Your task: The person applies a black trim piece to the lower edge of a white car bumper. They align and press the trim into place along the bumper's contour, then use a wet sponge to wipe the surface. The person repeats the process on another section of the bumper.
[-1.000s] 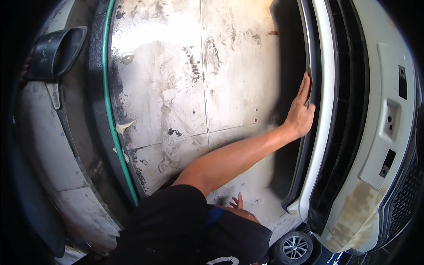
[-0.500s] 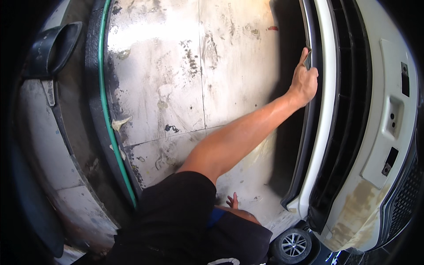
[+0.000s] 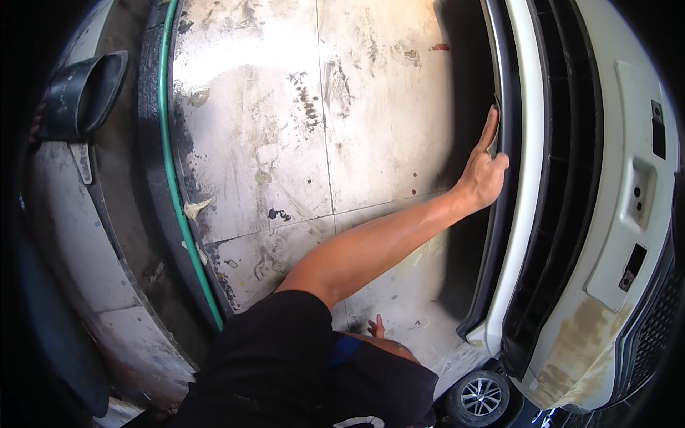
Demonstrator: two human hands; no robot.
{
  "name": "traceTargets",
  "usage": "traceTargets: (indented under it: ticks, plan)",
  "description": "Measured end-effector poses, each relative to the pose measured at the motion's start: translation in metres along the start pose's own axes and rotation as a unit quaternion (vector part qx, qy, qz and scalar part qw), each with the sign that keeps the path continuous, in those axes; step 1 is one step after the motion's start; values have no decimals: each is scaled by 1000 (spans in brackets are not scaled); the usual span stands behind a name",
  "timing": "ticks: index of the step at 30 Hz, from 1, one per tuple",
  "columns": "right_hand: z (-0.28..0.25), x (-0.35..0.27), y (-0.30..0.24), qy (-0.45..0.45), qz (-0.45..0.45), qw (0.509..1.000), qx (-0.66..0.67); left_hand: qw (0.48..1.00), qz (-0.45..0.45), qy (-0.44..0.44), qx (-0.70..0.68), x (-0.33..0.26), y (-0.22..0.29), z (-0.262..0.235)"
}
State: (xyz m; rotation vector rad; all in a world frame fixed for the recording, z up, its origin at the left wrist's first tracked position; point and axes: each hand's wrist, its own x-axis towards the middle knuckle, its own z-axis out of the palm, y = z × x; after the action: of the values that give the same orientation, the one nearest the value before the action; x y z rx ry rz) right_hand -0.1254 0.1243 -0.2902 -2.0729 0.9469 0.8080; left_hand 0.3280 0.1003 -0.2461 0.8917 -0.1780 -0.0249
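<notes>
My left hand (image 3: 483,171) reaches across to the right and presses along the dark lower edge (image 3: 504,189) of a white car bumper (image 3: 526,153). Its index finger is stretched along the edge and its thumb lies on the bumper side. Under the fingers shows a sliver of a thin folded sheet, which looks like sandpaper (image 3: 494,148); most of it is hidden. My right hand (image 3: 377,327) is low in the view, beside my dark shirt, well away from the bumper. Its fingers are up and apart, with nothing seen in them.
Right of the bumper edge are a black slatted grille (image 3: 571,157) and a white panel with a tan, rubbed patch (image 3: 581,335). A wheel (image 3: 479,396) stands at the bottom. Along the left run a green hose (image 3: 171,164) and a black funnel-shaped part (image 3: 85,96) over the stained floor (image 3: 264,164).
My left hand has slid nearer to me along the bumper's dark edge, still pressed to it. My right hand has barely moved.
</notes>
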Motion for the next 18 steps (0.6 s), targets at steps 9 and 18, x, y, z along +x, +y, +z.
traceTargets:
  ticks: [9, 18]
  plan:
    - [0, -1, 14, -5, -2, 1000, -13, 992, 74, 37, 97, 52, -11, -9]
    - [-6, -2, -12, -25, -16, 1000, -3, 999, -38, 24, 22, 67, 11, -24]
